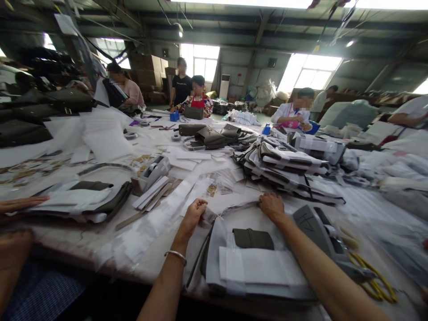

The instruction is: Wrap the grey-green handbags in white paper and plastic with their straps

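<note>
A handbag (pixel 257 272) lies in front of me, largely covered in white wrapping sheets, with a dark olive flap piece (pixel 253 239) showing on top. My left hand (pixel 194 216), a bangle on its wrist, pinches a small tag (pixel 209 216) beside the bag's upper left corner. A thin string seems to join the tag to the wrapped handle (pixel 239 206). At the handle's right end my right hand (pixel 272 206) is closed, fingers curled down over it. Part of the handle is hidden under those fingers.
A tape dispenser (pixel 317 232) and yellow-handled scissors (pixel 376 278) lie right of my right arm. Beyond is a stack of wrapped bags (pixel 284 165). On the left, a neighbour's hand (pixel 23 204) rests at another wrapped bag (pixel 90 196), near a second dispenser (pixel 151 174). Several people work across the table.
</note>
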`<act>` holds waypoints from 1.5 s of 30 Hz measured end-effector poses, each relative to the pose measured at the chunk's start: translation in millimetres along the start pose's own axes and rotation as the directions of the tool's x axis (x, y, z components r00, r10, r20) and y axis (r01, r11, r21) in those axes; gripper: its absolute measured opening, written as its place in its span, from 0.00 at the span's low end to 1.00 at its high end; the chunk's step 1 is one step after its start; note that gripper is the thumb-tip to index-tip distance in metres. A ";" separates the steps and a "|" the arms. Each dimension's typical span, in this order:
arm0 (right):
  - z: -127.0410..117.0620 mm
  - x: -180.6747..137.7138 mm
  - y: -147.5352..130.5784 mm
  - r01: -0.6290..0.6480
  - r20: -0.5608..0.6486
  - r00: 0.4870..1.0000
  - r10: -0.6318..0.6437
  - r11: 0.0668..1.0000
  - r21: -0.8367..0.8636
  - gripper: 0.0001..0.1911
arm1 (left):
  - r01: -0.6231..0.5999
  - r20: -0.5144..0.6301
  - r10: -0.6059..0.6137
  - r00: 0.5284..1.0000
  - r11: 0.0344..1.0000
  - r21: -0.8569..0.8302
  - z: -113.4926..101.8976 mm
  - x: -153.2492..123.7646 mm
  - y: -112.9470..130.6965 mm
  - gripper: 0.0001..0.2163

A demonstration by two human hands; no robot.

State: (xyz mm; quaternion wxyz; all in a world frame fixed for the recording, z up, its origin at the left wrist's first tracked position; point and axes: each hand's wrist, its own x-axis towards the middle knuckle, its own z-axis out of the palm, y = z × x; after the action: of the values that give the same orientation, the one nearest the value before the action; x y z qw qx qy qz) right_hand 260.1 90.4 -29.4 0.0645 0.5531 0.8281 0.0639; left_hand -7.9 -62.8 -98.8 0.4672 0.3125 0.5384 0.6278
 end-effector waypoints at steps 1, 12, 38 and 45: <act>1.9 -1.6 10.7 -0.040 0.014 0.999 0.040 0.999 -0.007 0.13 | -0.003 -0.001 0.003 1.000 1.000 0.020 -0.4 0.4 0.0 0.21; 6.4 -11.1 36.2 -0.044 0.056 0.998 0.040 0.996 0.072 0.19 | -0.288 -0.034 0.328 0.944 0.871 0.397 5.1 -5.7 9.6 0.14; 11.3 -7.9 -49.4 0.296 -0.069 0.955 -0.287 0.928 0.226 0.12 | -0.437 0.357 0.253 0.899 0.520 0.734 51.3 -14.0 38.4 0.04; 35.2 -18.1 -46.3 0.340 -0.143 0.938 -0.315 0.912 0.228 0.13 | -0.390 0.302 0.250 0.920 0.512 0.765 30.3 -17.5 47.6 0.10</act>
State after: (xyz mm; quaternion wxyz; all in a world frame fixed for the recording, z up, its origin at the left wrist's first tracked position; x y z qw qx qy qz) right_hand 231.2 57.3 -71.6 -0.0385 0.4060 0.9127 -0.0240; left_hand 13.7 -66.5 -44.0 0.1870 0.6323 0.6602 0.3596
